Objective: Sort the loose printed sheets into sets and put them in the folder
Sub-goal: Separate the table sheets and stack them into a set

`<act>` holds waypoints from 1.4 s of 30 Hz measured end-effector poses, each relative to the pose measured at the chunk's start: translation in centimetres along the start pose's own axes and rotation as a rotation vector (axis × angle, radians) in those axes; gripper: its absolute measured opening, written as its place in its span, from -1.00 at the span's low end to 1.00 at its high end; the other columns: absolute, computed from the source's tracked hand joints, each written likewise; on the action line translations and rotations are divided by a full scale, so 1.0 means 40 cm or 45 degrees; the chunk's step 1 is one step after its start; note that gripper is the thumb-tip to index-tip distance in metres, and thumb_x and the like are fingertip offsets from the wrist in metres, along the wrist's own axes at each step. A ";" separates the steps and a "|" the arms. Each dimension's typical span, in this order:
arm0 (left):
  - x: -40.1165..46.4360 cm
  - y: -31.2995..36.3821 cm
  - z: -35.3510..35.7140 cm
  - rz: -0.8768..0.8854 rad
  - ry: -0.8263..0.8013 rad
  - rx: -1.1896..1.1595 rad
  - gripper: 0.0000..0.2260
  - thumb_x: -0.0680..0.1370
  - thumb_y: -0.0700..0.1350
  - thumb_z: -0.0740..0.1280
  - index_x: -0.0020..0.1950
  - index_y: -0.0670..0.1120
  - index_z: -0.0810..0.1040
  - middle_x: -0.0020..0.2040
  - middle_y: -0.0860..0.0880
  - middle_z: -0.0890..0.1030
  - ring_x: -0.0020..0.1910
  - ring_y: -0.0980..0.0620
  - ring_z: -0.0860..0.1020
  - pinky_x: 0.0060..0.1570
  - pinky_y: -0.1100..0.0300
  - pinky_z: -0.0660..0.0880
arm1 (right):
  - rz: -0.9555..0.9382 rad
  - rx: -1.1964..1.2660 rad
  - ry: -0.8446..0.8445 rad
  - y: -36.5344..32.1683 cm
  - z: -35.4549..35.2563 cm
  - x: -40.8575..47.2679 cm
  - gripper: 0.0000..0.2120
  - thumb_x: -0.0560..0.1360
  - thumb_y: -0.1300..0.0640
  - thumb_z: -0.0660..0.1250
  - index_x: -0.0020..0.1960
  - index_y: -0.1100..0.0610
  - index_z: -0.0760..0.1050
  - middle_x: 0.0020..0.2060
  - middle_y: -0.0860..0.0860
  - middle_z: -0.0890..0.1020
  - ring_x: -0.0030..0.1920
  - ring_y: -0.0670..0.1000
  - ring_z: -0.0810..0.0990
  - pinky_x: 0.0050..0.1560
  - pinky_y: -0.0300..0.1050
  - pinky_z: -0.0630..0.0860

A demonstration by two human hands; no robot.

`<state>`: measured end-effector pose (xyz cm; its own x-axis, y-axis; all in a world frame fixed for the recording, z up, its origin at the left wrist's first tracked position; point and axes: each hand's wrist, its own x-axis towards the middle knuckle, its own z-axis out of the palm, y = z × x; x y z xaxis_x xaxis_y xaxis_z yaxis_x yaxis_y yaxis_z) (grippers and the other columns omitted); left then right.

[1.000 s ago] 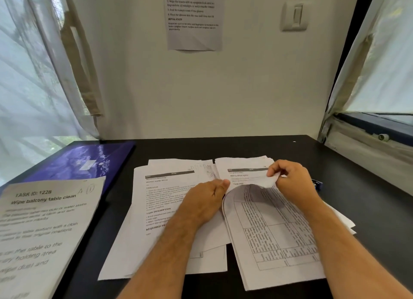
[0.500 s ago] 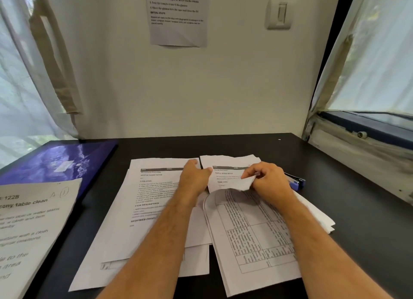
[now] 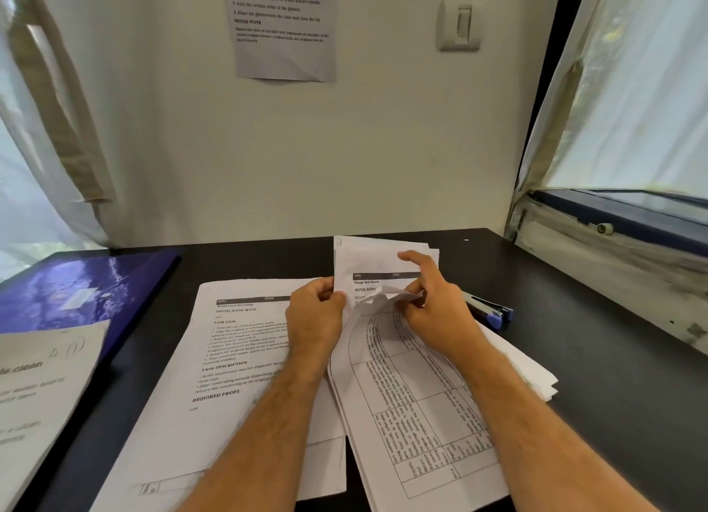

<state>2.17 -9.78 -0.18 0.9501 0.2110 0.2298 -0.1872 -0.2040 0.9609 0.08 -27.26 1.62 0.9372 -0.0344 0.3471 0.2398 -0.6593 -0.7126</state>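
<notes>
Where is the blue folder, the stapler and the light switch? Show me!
blue folder (image 3: 82, 285): head view, on its glossy cover.
stapler (image 3: 488, 309): head view, on its dark body near the blue end.
light switch (image 3: 461, 25): head view, on its rocker.

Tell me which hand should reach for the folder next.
Left, probably: the left hand is nearer the glossy purple folder at far left; the right hand is pinching the curled table-printed sheet.
</notes>
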 end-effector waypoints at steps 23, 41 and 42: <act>0.010 -0.010 -0.004 -0.247 0.026 -0.215 -0.86 0.65 -0.01 0.28 0.20 0.05 0.50 0.19 0.00 0.63 0.09 -0.04 0.62 0.04 -0.03 0.65 | -0.082 -0.027 0.042 0.007 -0.001 0.000 -0.86 0.57 0.20 0.38 -0.04 -0.05 0.53 0.01 -0.14 0.62 -0.08 -0.15 0.60 -0.23 -0.42 0.53; -0.004 0.006 0.004 0.011 -0.202 -0.084 -0.78 0.54 -0.10 0.45 0.09 0.08 0.47 -0.02 0.10 0.59 -0.16 0.10 0.60 -0.32 0.33 0.54 | -0.109 -0.066 -0.076 0.005 0.000 -0.009 -0.43 0.55 0.17 0.41 0.38 -0.30 0.30 -0.04 -0.16 0.61 -0.08 -0.10 0.64 -0.08 -0.27 0.60; -0.008 0.009 0.006 0.017 -0.221 -0.087 -0.75 0.52 -0.10 0.48 0.07 0.09 0.46 -0.05 0.13 0.59 -0.17 0.12 0.60 -0.34 0.35 0.54 | -0.105 -0.071 -0.080 0.004 -0.002 -0.009 -0.53 0.56 0.18 0.40 0.30 -0.27 0.38 -0.05 -0.15 0.62 -0.08 -0.11 0.64 -0.09 -0.28 0.62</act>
<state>1.87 -10.15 0.04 0.9751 0.0394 0.2182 -0.2109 -0.1387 0.9676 -0.25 -27.41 1.41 0.9293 0.0676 0.3632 0.3040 -0.6985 -0.6478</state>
